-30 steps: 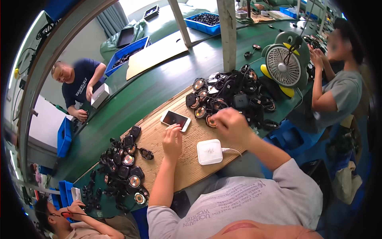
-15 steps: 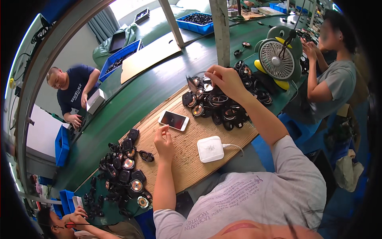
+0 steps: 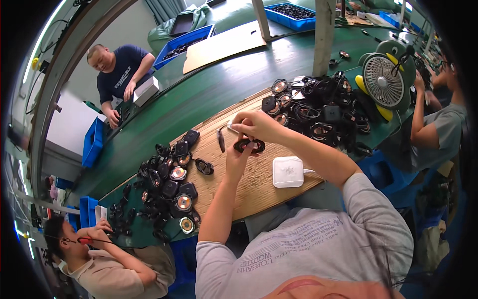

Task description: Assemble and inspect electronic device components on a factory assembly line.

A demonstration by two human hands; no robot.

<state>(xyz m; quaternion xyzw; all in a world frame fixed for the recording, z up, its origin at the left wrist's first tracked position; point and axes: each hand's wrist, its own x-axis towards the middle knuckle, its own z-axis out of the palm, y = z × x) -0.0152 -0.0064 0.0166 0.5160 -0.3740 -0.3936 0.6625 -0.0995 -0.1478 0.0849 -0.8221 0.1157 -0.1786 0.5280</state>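
Observation:
In front of my chest, both hands meet over the brown corrugated cardboard [image 3: 224, 194]. My left hand [image 3: 240, 158] is closed round a coiled black cable [image 3: 249, 146] that forms a dark ring. My right hand [image 3: 261, 128] pinches at the same bundle from above, its fingertips touching it. A loose dark cable end [image 3: 221, 140] hangs to the left of the fingers. Behind my hands, only a pale edge of the phone [image 3: 231, 124] shows. A square white box-like device [image 3: 288, 172] with a white cord lies right of my left forearm.
Piles of black cabled discs with copper-coloured faces lie left [image 3: 172, 187] and right [image 3: 313, 107]. A green fan [image 3: 383, 79] stands beyond the right pile. Blue trays [image 3: 93, 142] line the green table [image 3: 199, 109]. People work across the table, left and right.
My right hand has come from the right pile to my left hand, bringing the black cable. My left hand has left the phone's edge and closed on the cable. The view has shifted.

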